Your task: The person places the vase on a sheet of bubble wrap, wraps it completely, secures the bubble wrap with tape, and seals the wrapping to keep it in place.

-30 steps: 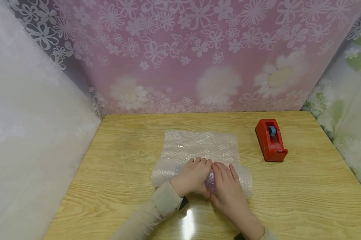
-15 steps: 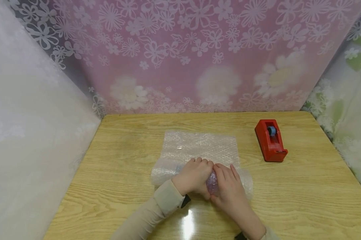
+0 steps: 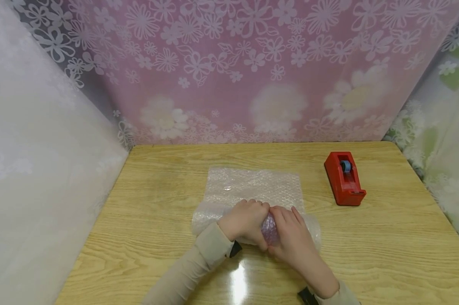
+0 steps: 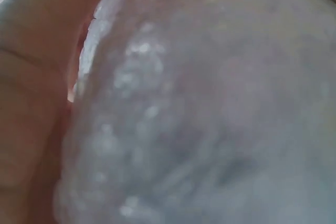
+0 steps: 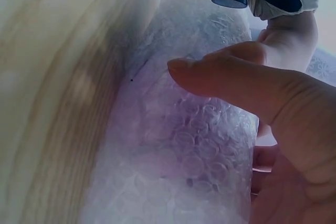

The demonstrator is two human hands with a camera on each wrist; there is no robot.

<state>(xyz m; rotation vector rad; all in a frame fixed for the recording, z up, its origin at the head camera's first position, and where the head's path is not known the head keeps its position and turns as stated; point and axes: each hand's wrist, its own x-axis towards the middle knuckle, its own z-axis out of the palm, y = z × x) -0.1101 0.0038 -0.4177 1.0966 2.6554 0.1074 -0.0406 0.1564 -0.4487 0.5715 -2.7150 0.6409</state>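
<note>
Pink curtain (image 3: 229,72) at twelve o'clock, white-flowered; red tape dispenser (image 3: 338,184) at three, its roll (image 3: 346,166) blue; clear bubble wrap (image 3: 254,186) at five, dotted, lilac-tinged; yellow, wood-grained tabletop (image 3: 145,212); beige sleeve (image 3: 187,271) at seven

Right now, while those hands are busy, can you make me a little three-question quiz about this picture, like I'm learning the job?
1. What colour is the tape dispenser?
2. True or false: the left hand is holding the tape dispenser.
3. The far end of the bubble wrap lies: A, over the tape dispenser; B, flat on the table; C, in a ball.

Key:
1. Red.
2. False: it and the right hand grip the bubble wrap.
3. B.
</note>
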